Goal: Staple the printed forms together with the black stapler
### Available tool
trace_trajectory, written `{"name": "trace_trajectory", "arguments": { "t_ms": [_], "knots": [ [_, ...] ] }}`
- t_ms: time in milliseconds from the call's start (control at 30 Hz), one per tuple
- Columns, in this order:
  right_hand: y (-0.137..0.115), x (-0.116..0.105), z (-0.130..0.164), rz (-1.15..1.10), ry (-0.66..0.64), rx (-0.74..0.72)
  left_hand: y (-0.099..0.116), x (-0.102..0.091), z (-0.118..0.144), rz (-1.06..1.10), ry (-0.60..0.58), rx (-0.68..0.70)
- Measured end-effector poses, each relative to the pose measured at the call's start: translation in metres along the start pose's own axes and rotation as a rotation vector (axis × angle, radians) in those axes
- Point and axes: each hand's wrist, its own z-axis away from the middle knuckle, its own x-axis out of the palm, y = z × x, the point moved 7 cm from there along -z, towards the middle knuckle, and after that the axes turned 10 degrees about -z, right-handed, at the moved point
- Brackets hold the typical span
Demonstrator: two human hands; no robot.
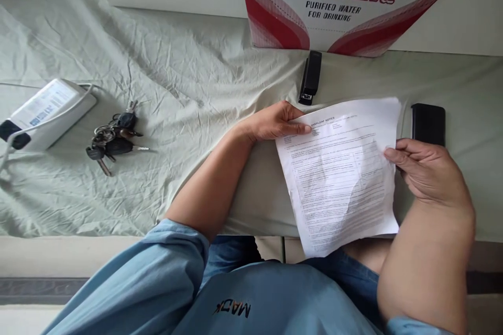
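Between my two hands is a printed sheet of paper (334,183), headed "Overleaf Notes", with small dense text. It is slightly curled and tilted, and its lower end hangs over the front edge of the covered surface. My left hand (277,121) pinches the upper left corner, thumb on top. My right hand (432,170) grips the right edge between thumb and fingers. Whether more sheets lie behind the page, I cannot tell. Just beyond the left hand lies a black stapler (310,78). A flat black object (428,124), like a phone or power bank, lies beyond my right hand.
A wrinkled pale green cloth (188,78) covers the surface. At the back stands a red and white Wahaha water carton (346,20). On the left are a bunch of keys (118,138) and a white box-shaped device (47,112) with a cable around it.
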Motion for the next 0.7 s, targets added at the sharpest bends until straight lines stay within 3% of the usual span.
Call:
{"name": "trace_trajectory", "arguments": {
  "t_ms": [167,267,467,700],
  "knots": [
    [0.002,-0.015,-0.008,-0.121,0.255,-0.128,0.0,-0.008,-0.003,0.197,0.204,-0.011],
    [0.002,-0.02,-0.009,-0.146,0.327,-0.187,-0.004,-0.013,-0.006,0.322,0.332,-0.018],
    [0.001,-0.01,-0.008,-0.136,0.332,-0.222,-0.007,-0.014,-0.01,0.335,0.399,-0.003],
    [0.003,0.005,-0.008,-0.103,0.148,-0.083,-0.007,-0.012,-0.009,0.273,0.352,0.028]
  ]
}}
